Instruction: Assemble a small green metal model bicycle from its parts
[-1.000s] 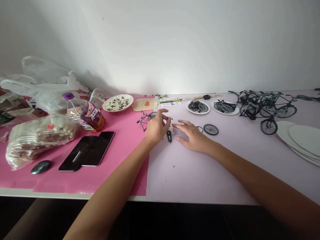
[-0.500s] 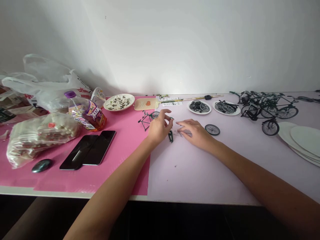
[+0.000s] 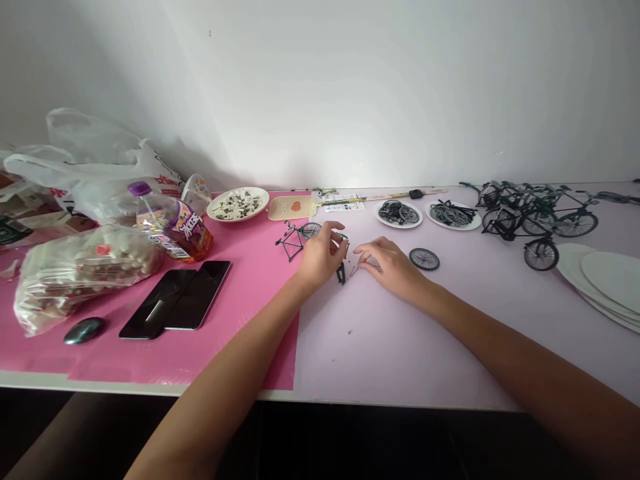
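Observation:
My left hand is closed, fingers curled, around a small dark green curved part, most of which the fingers hide. Facing it, my right hand pinches a thin, light metal-looking piece near the table. A black model-bike part lies just below my left fingers. To the left of that hand is a miniature bicycle frame with a wheel behind it. One loose spoked wheel rests right of my right hand. A tiny screw-like piece sits nearer the front edge.
Assembled model bicycles stand at the right, beside stacked white plates. Plates of wheels and black parts are by the wall. On the left are a bottle, two phones and a filled plastic bag.
The thin piece in my right fingers has turned and now slants down to the left. My left hand has shifted slightly right; the loose wheel stays put.

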Motion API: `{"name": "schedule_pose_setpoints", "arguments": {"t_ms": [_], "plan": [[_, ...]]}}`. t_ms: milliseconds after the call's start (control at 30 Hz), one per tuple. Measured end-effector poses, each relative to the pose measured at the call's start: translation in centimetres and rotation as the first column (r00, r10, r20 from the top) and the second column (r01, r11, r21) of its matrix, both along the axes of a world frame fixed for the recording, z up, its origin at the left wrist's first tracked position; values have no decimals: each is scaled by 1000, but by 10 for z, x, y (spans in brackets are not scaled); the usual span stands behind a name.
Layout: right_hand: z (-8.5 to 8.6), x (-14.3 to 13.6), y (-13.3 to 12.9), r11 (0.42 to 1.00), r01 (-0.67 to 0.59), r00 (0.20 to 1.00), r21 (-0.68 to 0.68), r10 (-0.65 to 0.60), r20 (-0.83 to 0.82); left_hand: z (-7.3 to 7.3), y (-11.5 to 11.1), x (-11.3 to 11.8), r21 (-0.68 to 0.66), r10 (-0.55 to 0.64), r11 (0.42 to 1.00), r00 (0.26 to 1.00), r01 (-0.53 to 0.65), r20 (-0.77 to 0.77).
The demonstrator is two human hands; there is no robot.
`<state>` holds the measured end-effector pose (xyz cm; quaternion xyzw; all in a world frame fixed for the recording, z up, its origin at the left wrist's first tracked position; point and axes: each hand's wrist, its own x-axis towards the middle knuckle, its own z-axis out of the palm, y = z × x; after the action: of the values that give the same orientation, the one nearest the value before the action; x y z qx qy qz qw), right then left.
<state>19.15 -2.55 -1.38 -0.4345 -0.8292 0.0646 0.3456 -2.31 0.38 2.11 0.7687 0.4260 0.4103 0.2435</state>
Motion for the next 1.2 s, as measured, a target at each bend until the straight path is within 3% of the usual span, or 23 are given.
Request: {"name": "schedule_pose_setpoints", "arguments": {"t_ms": [133,233,500,833,1200], "plan": [[3,-2,-1,995,98,968,18,-91,-235,-3,1,3,-149,-39,986,977,71,210],[3,-1,0,985,167,921,41,-141,-364,-2,0,8,-306,-32,941,936,146,350],[5,-6,-2,991,126,901,45,-95,-424,5,-8,12,-508,-17,802,862,315,506],[3,-5,-1,993,115,879,-26,-114,-464,5,-5,12,-583,53,730,821,356,568],[1,-5,1,995,73,848,-71,-100,-521,3,-4,12,-582,53,724,811,370,583]]}}
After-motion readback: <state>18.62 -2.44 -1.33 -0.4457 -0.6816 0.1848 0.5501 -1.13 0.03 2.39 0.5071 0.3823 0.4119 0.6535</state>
